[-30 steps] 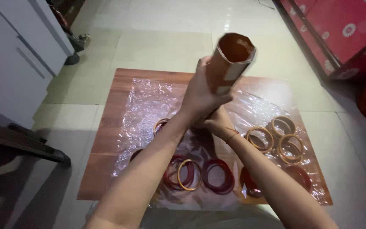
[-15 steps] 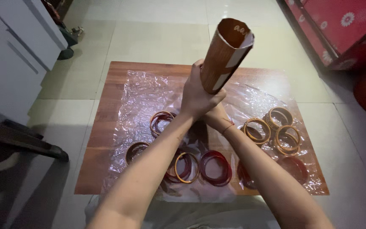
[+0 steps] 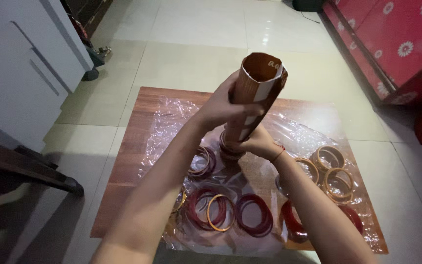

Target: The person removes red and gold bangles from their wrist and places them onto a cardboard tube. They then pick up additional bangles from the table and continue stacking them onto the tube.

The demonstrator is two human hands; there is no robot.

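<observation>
Standing almost upright in the upper middle of the frame is a rolled tube (image 3: 255, 100) of brown, wood-patterned sheet, with a pale strip along its seam and its open mouth turned up toward the camera, leaning a little to the right. The left hand (image 3: 223, 105) is wrapped around the middle of the tube, fingers closed on it. The right hand (image 3: 256, 143) grips the lower end from below, fingers also closed around it; a thin red thread is on its wrist. Some dark red bangles (image 3: 228, 146) seem to sit around the bottom of the tube, just left of the right hand, but this part is dark and I cannot tell how many. Under the hands a crinkled clear plastic sheet (image 3: 172, 117) lies on a wooden board (image 3: 137, 105), which rests on pale floor tiles (image 3: 191, 44). On the plastic lie groups of red bangles (image 3: 253, 214) at the lower middle and golden bangles (image 3: 335, 171) at the right. A white cabinet (image 3: 15, 63) is at the upper left, and a red flowered surface (image 3: 396, 34) at the upper right.
</observation>
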